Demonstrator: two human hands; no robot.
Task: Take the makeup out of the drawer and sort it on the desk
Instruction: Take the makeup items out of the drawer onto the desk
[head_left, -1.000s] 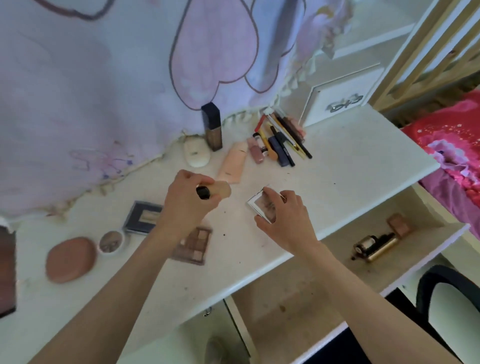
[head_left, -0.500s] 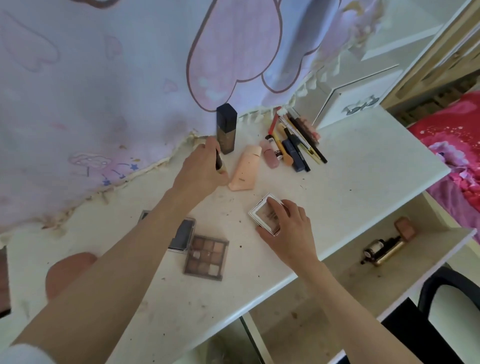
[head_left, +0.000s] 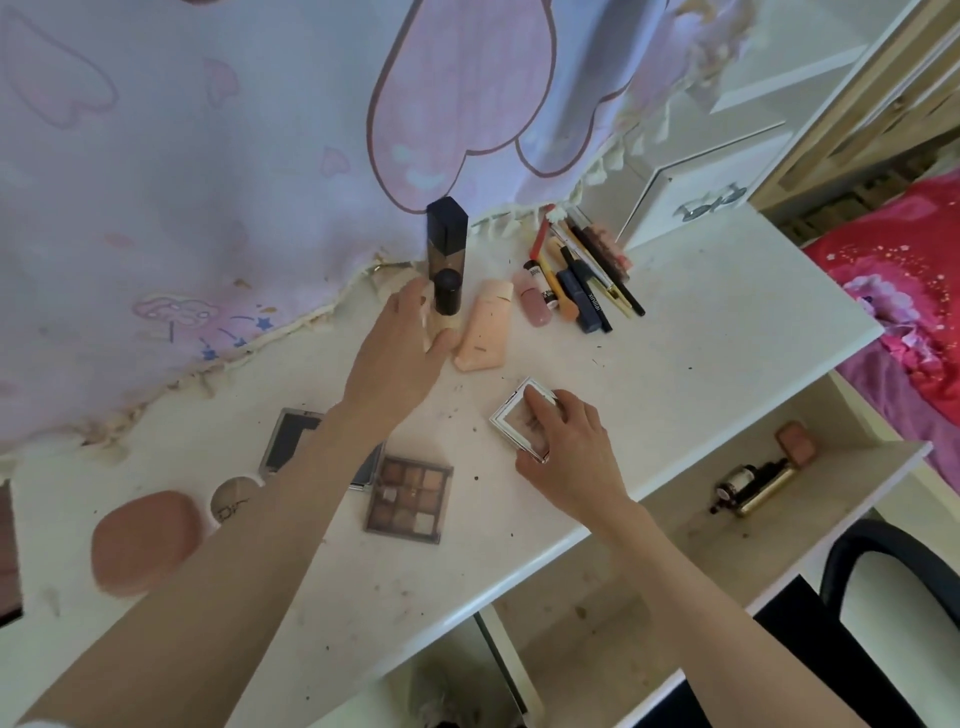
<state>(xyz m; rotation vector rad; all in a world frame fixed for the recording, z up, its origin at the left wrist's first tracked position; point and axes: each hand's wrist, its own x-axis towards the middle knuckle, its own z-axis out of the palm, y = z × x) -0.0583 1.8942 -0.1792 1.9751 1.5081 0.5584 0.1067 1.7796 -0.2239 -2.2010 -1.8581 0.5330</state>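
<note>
Beside tall bottle (head_left: 447, 240), left hand (head_left: 400, 353) now stands foundation bottle (head_left: 442, 306) upright

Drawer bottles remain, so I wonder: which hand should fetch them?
Probably the right hand: it is nearer the drawer, though it holds the square compact. The left hand holds a bottle far off.

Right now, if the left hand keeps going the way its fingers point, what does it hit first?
Probably the tall dark bottle standing right behind the small black-capped bottle that the left hand is setting upright, then the hanging cloth. Depth between the two bottles is unclear.
</note>
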